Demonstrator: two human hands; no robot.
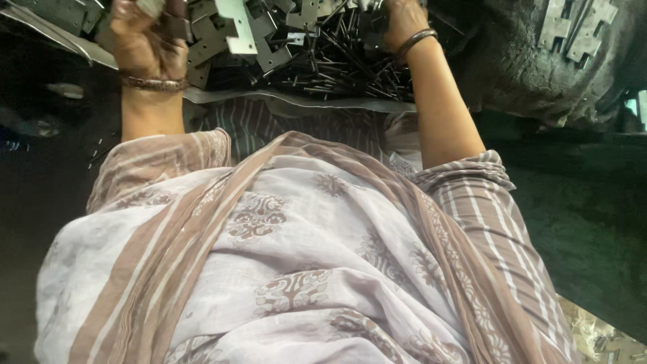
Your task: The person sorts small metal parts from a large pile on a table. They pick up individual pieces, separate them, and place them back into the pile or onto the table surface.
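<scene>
- The left hand (pixel 145 40) reaches into a heap of flat grey metal plates (pixel 229 34), its fingers curled on one plate at the frame's top edge; the grip itself is partly cut off.
- The right hand (pixel 402 20) rests on a pile of thin dark metal pins (pixel 344 64); whether it holds any cannot be told.
- Both wrists wear bangles (pixel 153 83).
- Plates and pins lie together on a tray (pixel 283 99) just beyond a patterned scarf (pixel 283 256).
- More plates sit on a grey cloth (pixel 526 74) at upper right.
</scene>
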